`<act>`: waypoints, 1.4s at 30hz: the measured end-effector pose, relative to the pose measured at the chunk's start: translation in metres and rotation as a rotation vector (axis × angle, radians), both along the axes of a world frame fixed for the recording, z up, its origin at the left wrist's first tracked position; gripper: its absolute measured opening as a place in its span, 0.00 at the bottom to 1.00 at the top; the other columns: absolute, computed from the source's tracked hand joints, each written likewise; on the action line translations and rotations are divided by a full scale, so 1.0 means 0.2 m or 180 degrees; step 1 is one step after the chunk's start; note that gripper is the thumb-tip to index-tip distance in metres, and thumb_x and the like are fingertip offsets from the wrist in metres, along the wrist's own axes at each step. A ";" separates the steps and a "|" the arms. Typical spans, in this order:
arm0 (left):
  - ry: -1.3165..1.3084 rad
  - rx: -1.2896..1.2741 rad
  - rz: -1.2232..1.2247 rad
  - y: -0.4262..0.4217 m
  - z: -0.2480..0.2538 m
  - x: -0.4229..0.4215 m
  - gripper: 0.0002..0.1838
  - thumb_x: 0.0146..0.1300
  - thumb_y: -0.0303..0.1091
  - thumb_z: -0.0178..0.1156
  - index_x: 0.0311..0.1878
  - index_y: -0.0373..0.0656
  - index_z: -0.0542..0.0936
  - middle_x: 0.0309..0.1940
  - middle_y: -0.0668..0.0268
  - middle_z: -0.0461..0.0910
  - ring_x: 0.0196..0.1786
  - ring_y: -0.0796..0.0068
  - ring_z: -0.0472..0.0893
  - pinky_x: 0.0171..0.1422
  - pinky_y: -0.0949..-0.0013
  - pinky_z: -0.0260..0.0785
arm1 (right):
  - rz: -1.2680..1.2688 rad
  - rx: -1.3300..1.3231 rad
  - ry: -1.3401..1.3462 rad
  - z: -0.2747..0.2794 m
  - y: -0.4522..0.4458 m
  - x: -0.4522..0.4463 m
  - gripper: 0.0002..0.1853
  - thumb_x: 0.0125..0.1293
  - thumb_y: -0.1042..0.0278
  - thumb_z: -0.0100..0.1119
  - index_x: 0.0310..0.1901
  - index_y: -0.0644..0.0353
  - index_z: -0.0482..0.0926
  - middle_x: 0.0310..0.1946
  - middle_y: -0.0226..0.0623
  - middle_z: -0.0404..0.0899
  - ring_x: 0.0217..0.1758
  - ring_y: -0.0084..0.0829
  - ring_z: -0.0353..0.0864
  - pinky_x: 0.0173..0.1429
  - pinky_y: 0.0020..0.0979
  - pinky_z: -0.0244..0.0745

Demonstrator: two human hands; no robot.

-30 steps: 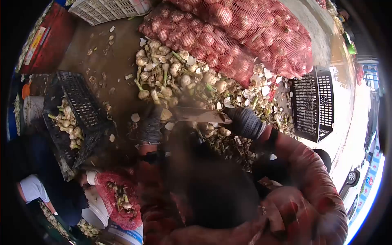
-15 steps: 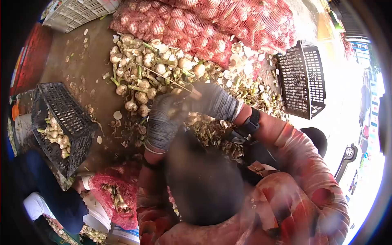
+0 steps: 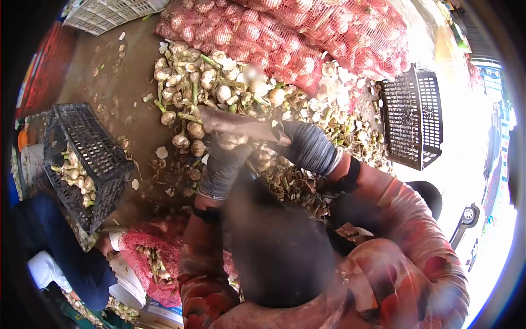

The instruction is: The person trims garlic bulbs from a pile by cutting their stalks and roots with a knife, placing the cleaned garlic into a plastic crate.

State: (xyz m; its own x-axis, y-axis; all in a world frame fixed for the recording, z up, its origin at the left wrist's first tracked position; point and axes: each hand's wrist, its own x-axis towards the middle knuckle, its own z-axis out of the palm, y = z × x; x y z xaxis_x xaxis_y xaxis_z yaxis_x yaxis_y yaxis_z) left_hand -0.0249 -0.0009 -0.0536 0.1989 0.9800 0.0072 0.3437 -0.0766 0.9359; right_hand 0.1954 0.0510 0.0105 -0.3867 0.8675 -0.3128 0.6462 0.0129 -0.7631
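Observation:
My left hand (image 3: 223, 170), in a grey knit glove, is closed round a pale garlic bulb (image 3: 232, 141), partly hidden by blur. Facing it, my right hand (image 3: 308, 147), also gloved in grey, grips a long thin tool with a wood-coloured handle (image 3: 280, 136). A brown blurred streak (image 3: 235, 124) stretches from this handle across the top of the bulb; its exact shape cannot be made out. Beyond both hands lies a heap of garlic bulbs (image 3: 195, 130) with green stems and loose skins. A whitish blur (image 3: 253, 74) shows above the heap.
Red mesh sacks of garlic (image 3: 252, 33) lie behind the heap. A black crate (image 3: 413, 118) stands at right; another black crate (image 3: 96, 151) at left holds garlic. A white crate (image 3: 109, 13) is at top left. Another person's dark-clothed leg (image 3: 68, 241) and a red net bag (image 3: 150, 247) are at lower left.
The tool, a thin line pointing up-left before, is now a broad blurred streak. My right hand has shifted slightly right and down in view. The whitish blur above the heap is new.

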 end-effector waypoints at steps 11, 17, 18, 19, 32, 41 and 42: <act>0.0329 0.0155 -0.0202 -0.19 -0.33 -0.05 0.20 0.64 0.36 0.60 0.59 0.42 0.74 0.53 0.62 0.78 0.51 0.67 0.79 0.54 0.67 0.73 | 0.1515 0.0845 -0.0953 0.09 0.01 0.07 0.10 0.55 0.65 0.60 0.39 0.55 0.78 0.29 0.42 0.82 0.35 0.47 0.84 0.36 0.45 0.77; 0.0206 0.0282 -0.0185 -0.18 -0.03 0.01 0.19 0.59 0.39 0.66 0.52 0.43 0.80 0.48 0.58 0.81 0.50 0.56 0.80 0.54 0.59 0.72 | 0.1695 0.0789 -0.1279 -0.05 0.01 0.11 0.13 0.52 0.61 0.62 0.39 0.53 0.78 0.28 0.43 0.82 0.34 0.47 0.84 0.34 0.43 0.78; 0.0238 0.0293 -0.0136 -0.16 0.03 0.01 0.19 0.59 0.39 0.66 0.52 0.43 0.80 0.48 0.58 0.81 0.50 0.56 0.80 0.54 0.59 0.72 | 0.1738 0.0863 -0.1246 -0.07 0.01 0.12 0.13 0.52 0.61 0.62 0.39 0.53 0.78 0.28 0.43 0.82 0.33 0.47 0.84 0.33 0.43 0.78; 0.0736 0.0715 -0.0123 -0.13 0.06 0.01 0.22 0.57 0.36 0.68 0.54 0.41 0.78 0.49 0.58 0.80 0.51 0.57 0.80 0.54 0.59 0.72 | 0.1676 0.0928 -0.1230 -0.05 0.00 0.08 0.12 0.53 0.61 0.62 0.38 0.55 0.78 0.26 0.42 0.81 0.31 0.46 0.84 0.33 0.42 0.77; -0.2875 -0.0004 0.2957 0.03 0.15 -1.06 0.31 0.70 0.52 0.53 0.66 0.39 0.67 0.67 0.54 0.67 0.69 0.58 0.68 0.73 0.55 0.58 | 0.0059 0.0506 -0.1212 -0.23 0.10 0.32 0.15 0.65 0.57 0.61 0.43 0.60 0.76 0.24 0.49 0.77 0.27 0.50 0.75 0.35 0.41 0.73; 0.2135 -0.2028 0.2283 0.55 -0.61 -0.68 0.26 0.68 0.51 0.55 0.59 0.40 0.75 0.53 0.58 0.80 0.54 0.59 0.78 0.59 0.63 0.69 | 0.0315 0.0273 -0.1449 -0.21 0.08 0.28 0.17 0.62 0.53 0.61 0.42 0.59 0.76 0.24 0.50 0.79 0.31 0.53 0.81 0.35 0.47 0.75; 0.2526 -0.2067 0.2310 0.53 -0.63 -0.65 0.24 0.69 0.49 0.55 0.58 0.40 0.76 0.51 0.59 0.81 0.52 0.60 0.79 0.57 0.63 0.70 | 0.0405 0.0283 -0.1530 -0.19 0.08 0.27 0.17 0.62 0.53 0.61 0.42 0.58 0.76 0.24 0.49 0.79 0.31 0.52 0.81 0.35 0.47 0.75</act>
